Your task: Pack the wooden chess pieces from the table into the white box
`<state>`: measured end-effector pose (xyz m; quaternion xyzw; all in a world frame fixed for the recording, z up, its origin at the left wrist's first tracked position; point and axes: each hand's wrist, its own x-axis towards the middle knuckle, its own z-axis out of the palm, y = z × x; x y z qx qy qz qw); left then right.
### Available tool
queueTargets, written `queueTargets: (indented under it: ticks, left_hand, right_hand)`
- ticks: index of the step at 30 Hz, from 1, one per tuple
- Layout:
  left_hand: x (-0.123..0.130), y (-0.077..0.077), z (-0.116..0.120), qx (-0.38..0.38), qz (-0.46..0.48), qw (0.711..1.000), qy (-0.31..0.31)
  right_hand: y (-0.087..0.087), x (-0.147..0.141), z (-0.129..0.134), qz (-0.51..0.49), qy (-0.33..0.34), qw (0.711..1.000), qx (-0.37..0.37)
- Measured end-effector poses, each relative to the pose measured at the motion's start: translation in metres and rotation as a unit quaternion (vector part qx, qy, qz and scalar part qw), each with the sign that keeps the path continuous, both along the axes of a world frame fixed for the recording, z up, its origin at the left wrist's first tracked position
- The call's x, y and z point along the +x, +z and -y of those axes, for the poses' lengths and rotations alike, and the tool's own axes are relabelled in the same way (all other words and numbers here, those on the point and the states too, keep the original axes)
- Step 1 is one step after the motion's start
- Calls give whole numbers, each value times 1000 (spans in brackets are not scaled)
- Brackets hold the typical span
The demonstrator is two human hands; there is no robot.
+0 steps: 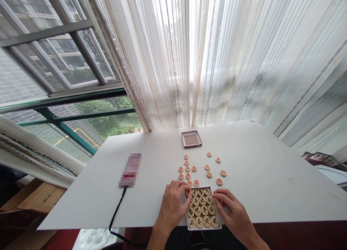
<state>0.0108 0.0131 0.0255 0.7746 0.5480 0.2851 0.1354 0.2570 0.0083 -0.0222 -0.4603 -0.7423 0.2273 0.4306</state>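
Observation:
A shallow open box point(221, 227) sits at the table's near edge, filled with rows of round wooden Chinese chess pieces with black characters point(203, 200). My left hand point(173, 203) reaches over its far left corner. Thumb and fingers there are closed around a piece with a red character point(189, 192), which lies at the level of the top pieces. At the box's right side, my right hand point(230, 206) has thumb and fingertips against the wall, gripping the edge. Beyond the box, loose red-character pieces point(187, 169) lie scattered, some close to the left fingers.
The box lid point(191, 139) lies hollow side up farther back. On the left lies a blurred pinkish device point(130, 170) with a black cable point(116, 210) running off the near edge of the white table point(257, 148). Curtains point(217, 62) hang behind.

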Motion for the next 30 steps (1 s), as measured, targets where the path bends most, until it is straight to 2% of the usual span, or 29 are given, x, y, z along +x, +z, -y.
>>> queueTargets:
  ticks: [8,19,25,30]
  left_hand:
    - [4,5,1,-9,0,1000,1]
    - [2,1,3,-5,22,1000,-12]
    - [-5,-8,1,-3,116,993,-4]
    - [-8,-22,2,-1,162,987,9]
  right_hand:
    - [-4,1,0,-8,6,1000,-15]
    - [13,10,-3,-29,-16,998,-53]
    - [13,38,-32,3,-77,997,-26]
    - [13,56,-60,41,-92,995,-17]
